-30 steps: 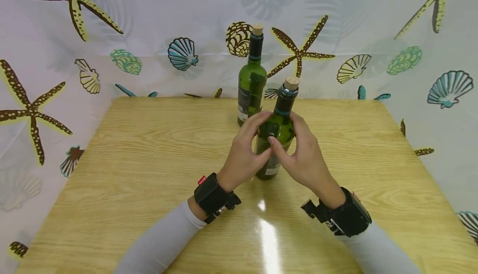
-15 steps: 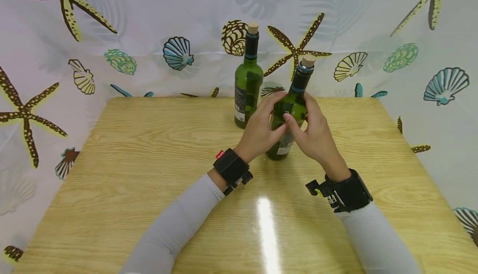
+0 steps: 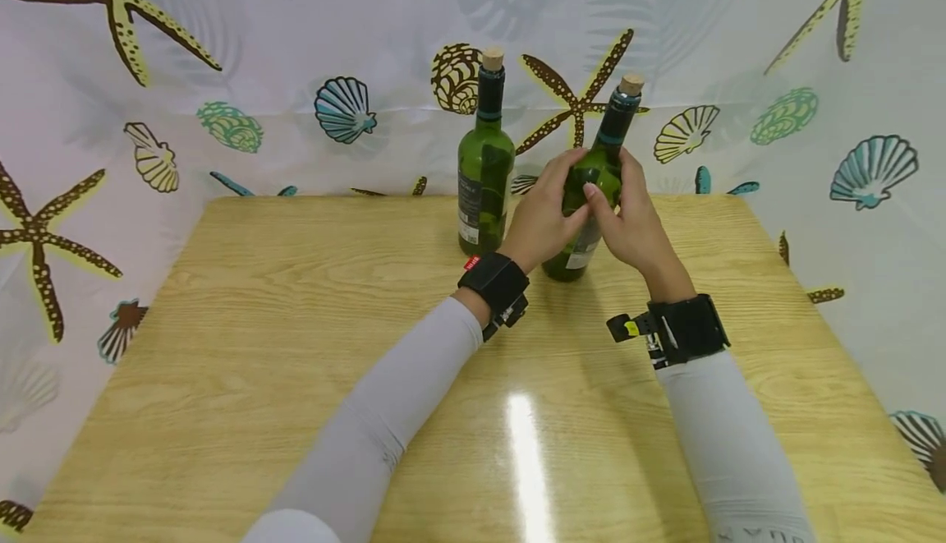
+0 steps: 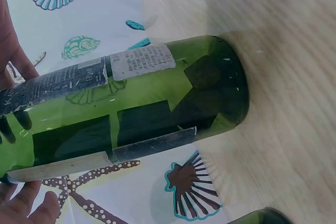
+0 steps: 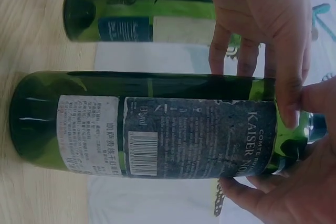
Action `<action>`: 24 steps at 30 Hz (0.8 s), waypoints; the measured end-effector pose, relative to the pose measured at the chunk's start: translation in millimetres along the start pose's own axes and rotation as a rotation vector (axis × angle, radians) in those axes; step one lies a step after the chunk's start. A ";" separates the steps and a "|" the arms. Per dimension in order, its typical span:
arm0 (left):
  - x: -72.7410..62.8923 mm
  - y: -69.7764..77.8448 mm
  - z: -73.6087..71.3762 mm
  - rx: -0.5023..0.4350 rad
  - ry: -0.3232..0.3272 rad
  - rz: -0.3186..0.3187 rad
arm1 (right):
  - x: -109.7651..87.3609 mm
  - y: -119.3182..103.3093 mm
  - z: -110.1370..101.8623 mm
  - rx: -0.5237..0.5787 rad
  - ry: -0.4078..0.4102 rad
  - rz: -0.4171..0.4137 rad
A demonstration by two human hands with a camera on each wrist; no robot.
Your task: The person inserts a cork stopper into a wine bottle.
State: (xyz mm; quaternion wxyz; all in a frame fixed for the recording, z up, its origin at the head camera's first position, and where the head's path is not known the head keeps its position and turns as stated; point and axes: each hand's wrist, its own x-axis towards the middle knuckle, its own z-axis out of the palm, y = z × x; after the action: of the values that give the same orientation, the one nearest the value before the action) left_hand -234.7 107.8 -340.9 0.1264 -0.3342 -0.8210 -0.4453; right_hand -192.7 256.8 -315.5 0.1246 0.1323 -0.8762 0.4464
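Both hands hold a green wine bottle (image 3: 567,262) by its shoulder, neck up and leaning slightly right in the head view. A cork (image 3: 631,85) is in its mouth. My left hand (image 3: 543,218) grips its left side, and my right hand (image 3: 637,231) grips the right, thumbs meeting on the near side. Seen from the right wrist, a dark label with a barcode (image 5: 143,153) faces the camera. The bottle's base (image 4: 231,85) is close over the tabletop in the left wrist view. A second corked green wine bottle (image 3: 484,165) stands upright to the left.
The wooden table (image 3: 259,362) ends at a back edge just behind the bottles. A white curtain (image 3: 399,17) printed with shells and starfish hangs behind and at the sides. Each wrist wears a black strap (image 3: 689,333) with a small camera mount.
Both hands have carried the wine bottle away from the body and to the right, toward the table's back edge. The second bottle stays standing where it was.
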 end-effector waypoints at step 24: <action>10.3 -19.6 -3.5 0.185 -0.074 -0.056 | 26.9 8.7 14.8 -0.056 0.054 0.107</action>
State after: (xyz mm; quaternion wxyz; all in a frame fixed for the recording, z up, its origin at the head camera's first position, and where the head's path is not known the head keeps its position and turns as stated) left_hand -255.6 102.0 -346.4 0.1139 -0.3142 -0.8718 -0.3582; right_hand -222.3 246.4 -321.4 0.1279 0.0697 -0.8904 0.4312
